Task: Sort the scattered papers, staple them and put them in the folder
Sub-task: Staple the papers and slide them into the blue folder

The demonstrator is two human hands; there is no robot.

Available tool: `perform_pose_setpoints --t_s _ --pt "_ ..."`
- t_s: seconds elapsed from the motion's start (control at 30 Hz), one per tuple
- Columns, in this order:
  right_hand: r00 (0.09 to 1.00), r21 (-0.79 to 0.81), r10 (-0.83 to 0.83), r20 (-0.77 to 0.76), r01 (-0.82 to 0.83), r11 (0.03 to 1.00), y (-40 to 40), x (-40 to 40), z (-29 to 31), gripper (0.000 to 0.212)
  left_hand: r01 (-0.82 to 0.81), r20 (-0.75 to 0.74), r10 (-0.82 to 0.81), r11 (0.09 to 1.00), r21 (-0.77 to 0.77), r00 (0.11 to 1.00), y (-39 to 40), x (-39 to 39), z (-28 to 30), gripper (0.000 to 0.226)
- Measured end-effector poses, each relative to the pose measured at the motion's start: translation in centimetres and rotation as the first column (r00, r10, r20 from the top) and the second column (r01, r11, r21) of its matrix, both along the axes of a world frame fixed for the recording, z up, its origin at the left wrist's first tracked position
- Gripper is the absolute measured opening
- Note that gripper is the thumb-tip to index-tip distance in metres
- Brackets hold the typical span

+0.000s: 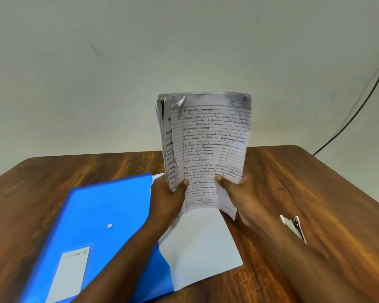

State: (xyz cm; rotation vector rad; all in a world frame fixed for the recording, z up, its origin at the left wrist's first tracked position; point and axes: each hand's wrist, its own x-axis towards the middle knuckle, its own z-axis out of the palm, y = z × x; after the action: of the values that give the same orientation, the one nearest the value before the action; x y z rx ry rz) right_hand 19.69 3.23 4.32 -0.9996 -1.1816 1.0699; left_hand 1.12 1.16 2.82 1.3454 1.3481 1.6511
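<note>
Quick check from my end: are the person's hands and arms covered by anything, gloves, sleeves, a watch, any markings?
Both hands, left and right, are bare, with no gloves or rings visible. Both forearms are bare as far as the frame shows: no sleeves, watch, bands or markings.

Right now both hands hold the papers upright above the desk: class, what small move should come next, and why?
Probably tap the papers square: the left hand and right hand hold them, sheets fanned, stapler untouched.
</note>
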Motion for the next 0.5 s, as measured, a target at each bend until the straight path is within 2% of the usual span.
perform_pose_setpoints --t_s 0.17,0.27,0.4,0.5 --pt "0.994 -0.019 0.078 0.08 -0.076 0.997 0.1 0.8 0.8 0.028 0.021 0.103 -0.016 0.999 -0.048 0.995 0.4 -0.2 0.5 0.02" --pt "0.978 -0.018 0.157 0.135 -0.156 0.988 0.2 2.6 2.5 0.033 0.101 0.268 -0.086 0.994 -0.044 0.959 0.3 -0.5 1.6 0.024" --pt "0.941 -0.092 0.305 0.145 -0.294 0.951 0.2 5.0 3.9 0.037 0.212 0.526 -0.191 0.977 0.021 0.829 -0.2 -0.4 2.7 0.038" --pt "0.949 -0.071 0.315 0.018 -0.313 0.947 0.1 4.7 4.2 0.038 0.233 0.693 -0.19 0.972 0.032 0.695 -0.3 0.1 2.8 0.041"
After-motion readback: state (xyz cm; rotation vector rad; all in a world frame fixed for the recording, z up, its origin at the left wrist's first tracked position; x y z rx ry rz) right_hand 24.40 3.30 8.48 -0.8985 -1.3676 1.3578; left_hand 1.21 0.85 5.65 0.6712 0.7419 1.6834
